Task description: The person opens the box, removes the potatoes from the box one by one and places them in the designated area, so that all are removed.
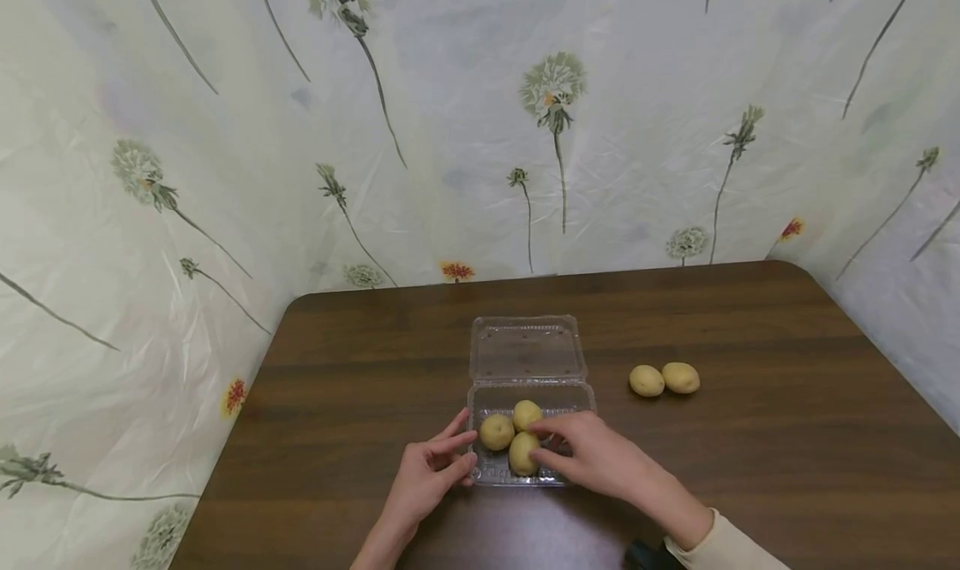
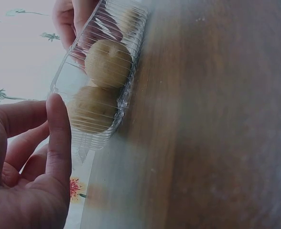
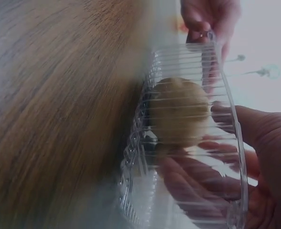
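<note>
A clear plastic clamshell container [image 1: 558,473] lies with its lid [image 1: 527,349] folded back. In it sit three potatoes: one on the left [image 1: 496,432], one at the back [image 1: 527,414] and one at the front [image 1: 523,454]. My left hand [image 1: 431,474] pinches the container's left rim between thumb and fingers, and the left wrist view shows the thumb [image 2: 58,138] upright at that edge. From the right, my right hand [image 1: 592,453] reaches inside and holds the front potato. The right wrist view shows its thumb [image 3: 226,117] against that potato [image 3: 178,112], seen through the ribbed wall.
Two more potatoes, one [image 1: 647,381] and another [image 1: 681,377], lie side by side on the brown wooden table [image 1: 360,370], right of the container. A pale plastic sheet [image 1: 450,137] with dandelion prints hangs behind the table and along its sides.
</note>
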`<act>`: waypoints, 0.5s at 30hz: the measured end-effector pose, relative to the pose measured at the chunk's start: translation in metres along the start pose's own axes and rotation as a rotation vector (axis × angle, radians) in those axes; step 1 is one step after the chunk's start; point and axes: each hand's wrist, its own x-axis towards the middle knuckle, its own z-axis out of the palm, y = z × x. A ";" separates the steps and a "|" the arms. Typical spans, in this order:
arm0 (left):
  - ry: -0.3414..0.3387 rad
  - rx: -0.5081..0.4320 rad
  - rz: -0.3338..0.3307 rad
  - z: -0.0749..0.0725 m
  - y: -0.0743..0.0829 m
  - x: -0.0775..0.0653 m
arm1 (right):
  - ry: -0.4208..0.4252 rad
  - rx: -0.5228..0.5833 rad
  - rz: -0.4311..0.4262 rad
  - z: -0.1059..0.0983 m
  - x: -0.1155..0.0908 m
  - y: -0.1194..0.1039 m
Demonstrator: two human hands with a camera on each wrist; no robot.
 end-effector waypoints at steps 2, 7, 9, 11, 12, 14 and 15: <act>0.002 0.001 -0.001 0.000 0.000 0.000 | -0.007 0.002 0.006 0.002 0.002 -0.001; 0.002 0.002 -0.006 0.000 -0.001 0.000 | -0.013 0.024 0.036 0.006 0.007 -0.003; -0.001 -0.001 0.000 0.000 -0.001 0.000 | -0.016 0.034 0.053 0.007 0.008 -0.003; -0.002 -0.004 0.001 0.000 -0.001 0.000 | -0.021 0.042 0.066 0.007 0.008 -0.003; -0.001 -0.002 0.000 0.000 -0.002 0.000 | -0.025 0.049 0.070 0.006 0.008 -0.004; -0.001 -0.003 0.002 -0.001 -0.001 0.000 | -0.039 0.068 0.071 0.005 0.009 -0.004; 0.001 -0.002 -0.002 -0.001 -0.001 0.001 | -0.048 0.078 0.068 0.004 0.009 -0.004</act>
